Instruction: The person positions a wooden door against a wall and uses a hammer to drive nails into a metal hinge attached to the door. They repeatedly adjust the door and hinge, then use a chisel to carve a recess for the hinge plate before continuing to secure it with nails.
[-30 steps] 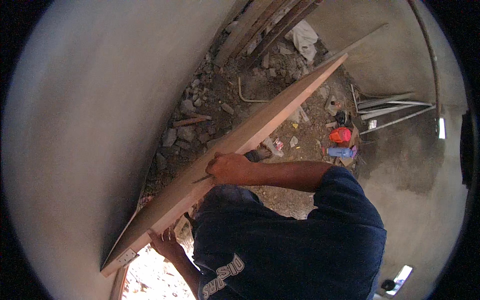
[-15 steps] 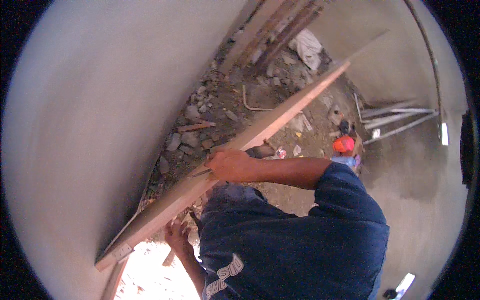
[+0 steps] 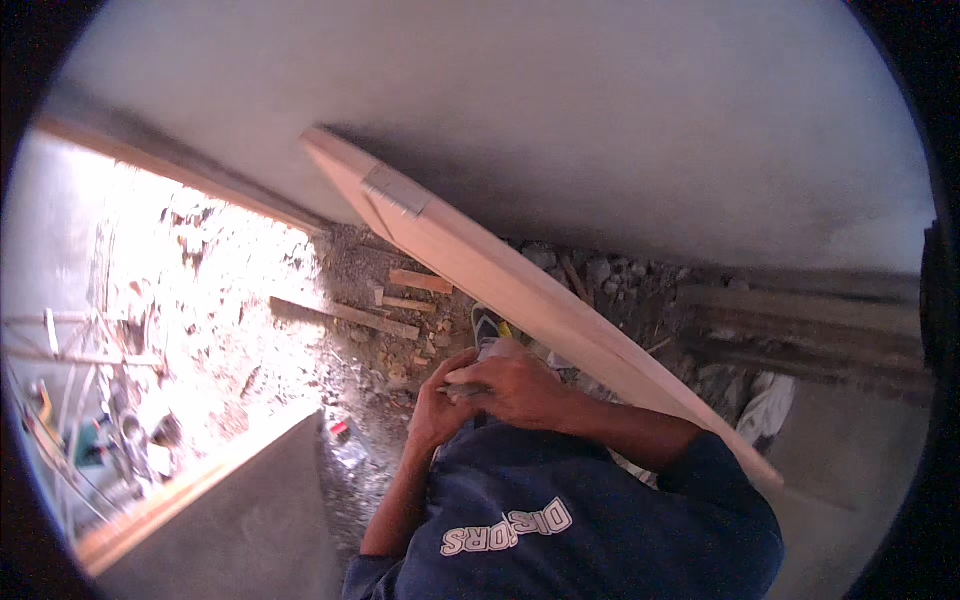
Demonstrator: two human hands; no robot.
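My left hand (image 3: 436, 408) and my right hand (image 3: 528, 388) meet in front of my dark blue shirt. Both are closed, fingers bent toward each other. A small, thin grey object (image 3: 466, 391) shows between them, pinched by my right fingers; its kind is not clear. Whether my left fingers grip it too is hidden. Just beyond my hands, a long wooden beam (image 3: 530, 298) slants across the view by the plastered wall, its far-left end raised. A greyish band (image 3: 397, 190) crosses the beam near that end. Neither hand touches the beam.
Rubble (image 3: 600, 270) lies along the foot of the wall (image 3: 640, 130). Short wood offcuts (image 3: 420, 281) and a longer plank (image 3: 345, 317) rest on the ground. Brightly lit ground lies through an opening at left, beside a low wall (image 3: 240, 530). A white sack (image 3: 768, 410) is at right.
My view has turned toward the opening and the beam's banded end. My right hand has come off the beam, and both hands have come together in front of me.
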